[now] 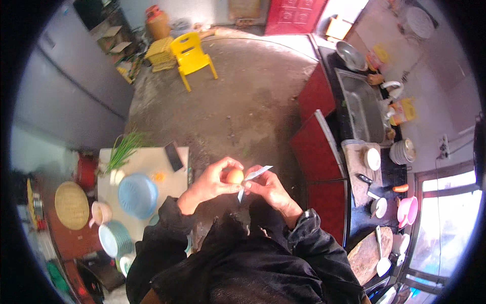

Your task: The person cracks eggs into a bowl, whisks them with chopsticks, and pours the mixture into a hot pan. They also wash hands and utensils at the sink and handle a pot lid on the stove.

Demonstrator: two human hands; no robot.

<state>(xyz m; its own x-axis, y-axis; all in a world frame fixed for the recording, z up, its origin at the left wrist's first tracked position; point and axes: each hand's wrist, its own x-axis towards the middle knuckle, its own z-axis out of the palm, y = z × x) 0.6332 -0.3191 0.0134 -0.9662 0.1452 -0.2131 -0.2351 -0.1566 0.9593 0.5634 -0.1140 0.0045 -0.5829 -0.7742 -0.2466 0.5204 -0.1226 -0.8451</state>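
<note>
In front of my body, my left hand (212, 182) holds a light brown egg (235, 176) between thumb and fingers. My right hand (267, 186) pinches a thin whitish strip (259, 172), perhaps paper or plastic, right beside the egg. The strip's lower end sticks out below the fingertips of both hands. Whether it is fixed to the egg cannot be made out. Both hands are in the air over the floor, between the pale table (152, 159) on the left and the dark counter (360, 216) on the right.
A blue plastic basin (137, 195), green onions (122, 152) and a dark phone-like slab (174, 156) lie on the table. The counter carries a cleaver (370, 184), a round wooden chopping board (366, 258) and a steel sink (360, 106). A yellow chair (191, 57) stands ahead; a red cabinet door (317, 148) juts out.
</note>
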